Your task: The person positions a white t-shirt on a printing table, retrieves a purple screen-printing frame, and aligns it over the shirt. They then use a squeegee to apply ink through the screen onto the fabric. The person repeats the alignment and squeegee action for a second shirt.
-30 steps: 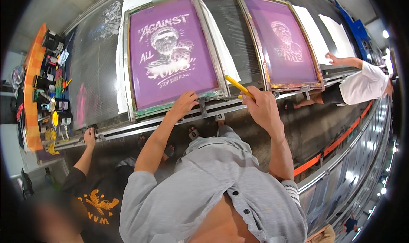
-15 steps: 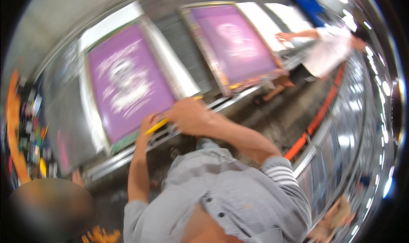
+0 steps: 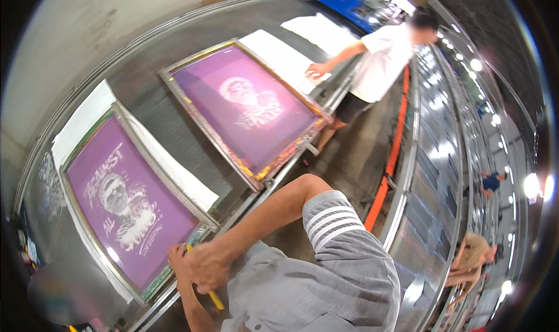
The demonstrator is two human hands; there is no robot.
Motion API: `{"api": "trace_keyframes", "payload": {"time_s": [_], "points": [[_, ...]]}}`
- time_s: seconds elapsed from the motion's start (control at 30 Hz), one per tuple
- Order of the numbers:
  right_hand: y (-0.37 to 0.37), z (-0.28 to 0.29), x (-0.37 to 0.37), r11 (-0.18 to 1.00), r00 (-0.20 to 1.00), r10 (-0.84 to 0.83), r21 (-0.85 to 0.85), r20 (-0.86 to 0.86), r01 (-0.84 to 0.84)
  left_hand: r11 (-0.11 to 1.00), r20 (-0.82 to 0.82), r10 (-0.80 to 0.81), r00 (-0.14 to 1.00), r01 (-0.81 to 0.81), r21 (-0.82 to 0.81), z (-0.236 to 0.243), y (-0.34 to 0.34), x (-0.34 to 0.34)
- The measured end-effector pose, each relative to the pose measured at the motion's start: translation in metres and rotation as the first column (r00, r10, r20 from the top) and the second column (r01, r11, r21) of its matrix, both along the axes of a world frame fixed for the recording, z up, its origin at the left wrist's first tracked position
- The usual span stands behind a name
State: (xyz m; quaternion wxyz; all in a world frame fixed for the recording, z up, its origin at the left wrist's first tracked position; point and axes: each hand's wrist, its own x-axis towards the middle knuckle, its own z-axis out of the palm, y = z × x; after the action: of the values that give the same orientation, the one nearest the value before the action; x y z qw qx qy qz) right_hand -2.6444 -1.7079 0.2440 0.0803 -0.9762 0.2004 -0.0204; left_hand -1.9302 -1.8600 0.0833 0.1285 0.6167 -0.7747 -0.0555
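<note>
A screen-printing frame (image 3: 165,180) with purple mesh and a white portrait design lies on the long dark table, at the left. Both my hands meet at its near corner. My right hand (image 3: 208,267) is closed round a slim yellow tool (image 3: 216,300), whose ends show on either side of the fist; its exact kind is hidden. Just left of it, my left hand (image 3: 179,261) has its fingers bent beside the frame's near edge, partly covered by the right hand. What those fingers grip cannot be made out.
A second purple screen frame (image 3: 205,128) lies farther along, with white sheets (image 3: 279,58) beyond it. A person in a white shirt (image 3: 381,58) stands there, a hand over the table. Metal rails (image 3: 273,180) edge the table; an orange strip (image 3: 389,169) runs along the aisle at right.
The view has turned, so both screens appear farther left and lower. My hands stay together at the near screen's corner, and the yellow tool now points down through my right fist.
</note>
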Motion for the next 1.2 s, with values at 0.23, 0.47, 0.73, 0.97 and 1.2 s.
{"api": "trace_keyframes", "payload": {"time_s": [0.23, 0.47, 0.73, 0.97, 1.2], "points": [[-0.087, -0.052, -0.013, 0.958, 0.570, 0.222, -0.284, 0.791, 0.021, 0.981, -0.060, 0.183, 0.981, -0.179, 0.069, 0.027, 0.025, -0.038], [-0.030, -0.057, 0.045, 0.866, -0.056, -0.313, 0.309, 0.948, 0.392, 0.995, -0.087, 0.086, 0.993, -0.081, 0.052, 0.034, -0.011, -0.058], [-0.027, -0.056, 0.069, 0.479, -0.258, -0.873, 0.827, 0.414, -0.293, 0.833, -0.324, -0.492, 0.808, 0.545, 0.094, -0.041, 0.063, -0.373], [-0.014, 0.005, 0.049, 0.266, 0.294, -0.954, 0.603, 0.054, 0.752, 0.611, -0.335, -0.735, 0.590, 0.790, 0.051, -0.020, 0.088, -0.498], [-0.004, 0.007, 0.046, 0.524, 0.569, -0.801, -0.240, 0.186, 0.817, 0.616, -0.296, -0.719, 0.628, 0.774, 0.145, -0.034, 0.076, -0.501]]}}
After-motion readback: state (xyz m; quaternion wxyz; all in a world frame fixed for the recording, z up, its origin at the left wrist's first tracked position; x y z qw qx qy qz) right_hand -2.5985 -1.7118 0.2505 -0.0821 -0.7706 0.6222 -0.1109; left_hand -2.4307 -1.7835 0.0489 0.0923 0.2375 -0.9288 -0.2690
